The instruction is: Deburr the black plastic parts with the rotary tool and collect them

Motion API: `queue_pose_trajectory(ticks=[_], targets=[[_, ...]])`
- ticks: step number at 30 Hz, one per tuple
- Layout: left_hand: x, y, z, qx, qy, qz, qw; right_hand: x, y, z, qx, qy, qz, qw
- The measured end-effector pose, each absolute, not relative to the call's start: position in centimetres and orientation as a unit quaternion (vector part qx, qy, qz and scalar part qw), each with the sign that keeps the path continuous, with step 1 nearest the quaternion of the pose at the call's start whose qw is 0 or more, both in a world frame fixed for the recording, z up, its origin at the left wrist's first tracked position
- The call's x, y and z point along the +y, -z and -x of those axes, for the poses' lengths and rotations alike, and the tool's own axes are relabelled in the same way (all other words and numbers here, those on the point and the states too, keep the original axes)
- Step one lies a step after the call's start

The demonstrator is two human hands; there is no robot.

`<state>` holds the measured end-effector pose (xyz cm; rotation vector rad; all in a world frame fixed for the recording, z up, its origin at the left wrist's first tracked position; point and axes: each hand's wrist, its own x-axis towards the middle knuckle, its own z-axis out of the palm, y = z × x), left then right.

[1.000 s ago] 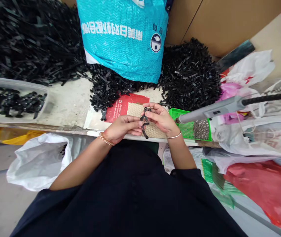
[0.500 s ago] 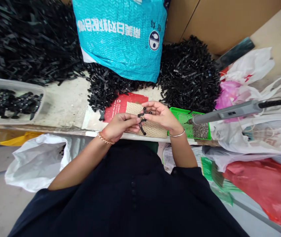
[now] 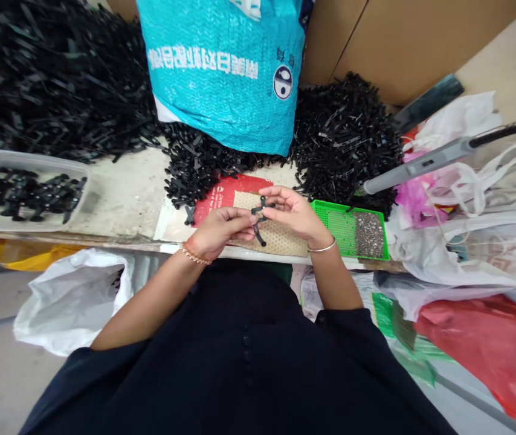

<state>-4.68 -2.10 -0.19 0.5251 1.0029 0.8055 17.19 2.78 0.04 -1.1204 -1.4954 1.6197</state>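
Between my hands are small black plastic jointed pieces (image 3: 261, 237), held over a beige textured mat (image 3: 280, 240). My left hand (image 3: 225, 228) pinches them from the left, fingertips closed on a lower arm. From the right, my right hand (image 3: 295, 212) grips the upper cross-shaped part between thumb and fingers. Whether the pieces are joined to each other I cannot tell. Just right of my right hand lies a green tray (image 3: 336, 208) holding many tiny metal screws (image 3: 369, 234).
A grey electric screwdriver (image 3: 414, 163) hangs over the tray's far right. Heaps of black plastic parts (image 3: 348, 139) flank a blue woven bag (image 3: 222, 90). A clear plastic bin (image 3: 83, 196) with black pieces stands left. Plastic bags (image 3: 489, 241) crowd the right side.
The hanging screwdriver has swung up and away from the green tray. Both hands keep nearly the same place and grip on the black pieces. The view has shifted slightly.
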Motion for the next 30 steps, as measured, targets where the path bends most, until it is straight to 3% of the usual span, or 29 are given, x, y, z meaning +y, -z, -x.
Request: queue_pose_trajectory(ticks=[8,21,26,30], targets=[[-2.1,2.1,3.5,0.49,-0.491,-0.192,0.694,1.5,1.6,-15.8,-0.547,-0.559,0.482,0.396],[-1.1,4.3,1.8,0.5,-0.498,-0.222,0.672,-2.1,4.3,-14.8,-0.54,-0.467,0.482,0.508],[-1.7,3.4,-0.2,0.447,-0.585,-0.236,0.634,-3.6,5.3,-15.7,-0.464,-0.472,0.531,0.528],[-2.8,1.4,-1.3,0.43,-0.576,-0.239,0.653,-3.6,5.5,-16.1,-0.4,-0.501,0.545,0.54]])
